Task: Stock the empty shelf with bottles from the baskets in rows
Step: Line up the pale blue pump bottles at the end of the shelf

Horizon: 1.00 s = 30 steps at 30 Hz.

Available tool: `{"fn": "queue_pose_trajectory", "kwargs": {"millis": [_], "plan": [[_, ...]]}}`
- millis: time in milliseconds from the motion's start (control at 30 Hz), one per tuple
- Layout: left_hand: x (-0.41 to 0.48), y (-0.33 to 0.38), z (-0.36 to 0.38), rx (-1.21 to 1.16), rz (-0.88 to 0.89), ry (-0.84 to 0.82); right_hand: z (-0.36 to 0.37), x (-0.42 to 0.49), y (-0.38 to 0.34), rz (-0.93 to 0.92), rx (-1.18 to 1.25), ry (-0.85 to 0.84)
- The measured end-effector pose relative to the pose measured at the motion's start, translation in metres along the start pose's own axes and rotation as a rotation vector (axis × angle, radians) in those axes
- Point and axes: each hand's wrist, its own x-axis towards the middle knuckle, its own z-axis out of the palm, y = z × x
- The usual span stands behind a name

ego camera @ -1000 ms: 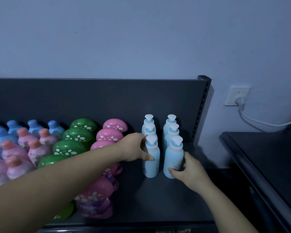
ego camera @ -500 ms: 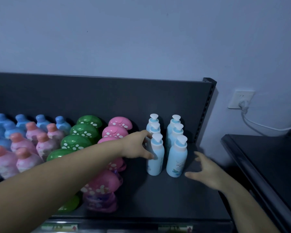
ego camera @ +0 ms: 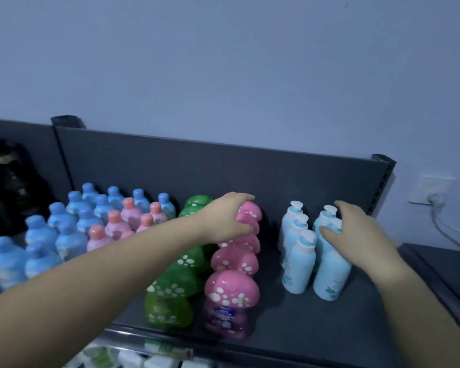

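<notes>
Left hand moved to grip pink bottle, right hand clasping pump bottle, green bottles beside

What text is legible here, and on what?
No text is legible.
Lettering on the blue label of the front pink bottle: blurred, unreadable.
Print on the front pump bottle: no readable words.
Print on the shelf-edge tags: too blurred.
</notes>
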Motion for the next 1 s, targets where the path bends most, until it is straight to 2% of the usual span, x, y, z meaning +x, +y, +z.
{"fn": "queue_pose_trajectory", "kwargs": {"millis": [167, 300, 500, 867, 1000], "plan": [[-0.046, -0.045, -0.044, 0.194, -0.089, 0.076, 0.007, 0.003, -0.093, -0.261, -0.101, 0.001], [-0.097, -0.083, -0.075, 0.241, -0.2, 0.097, 0.024, -0.01, -0.169, -0.449, -0.154, -0.04], [-0.176, -0.133, -0.113, 0.309, -0.31, 0.185, 0.047, -0.038, -0.265, -0.589, -0.168, -0.066], [-0.355, -0.238, -0.17, 0.312, -0.654, 0.104, 0.107, -0.125, -0.446, -0.875, -0.098, -0.145], [-0.424, -0.266, -0.185, 0.33, -0.777, 0.143, 0.132, -0.165, -0.514, -1.013, -0.102, -0.215]]}}
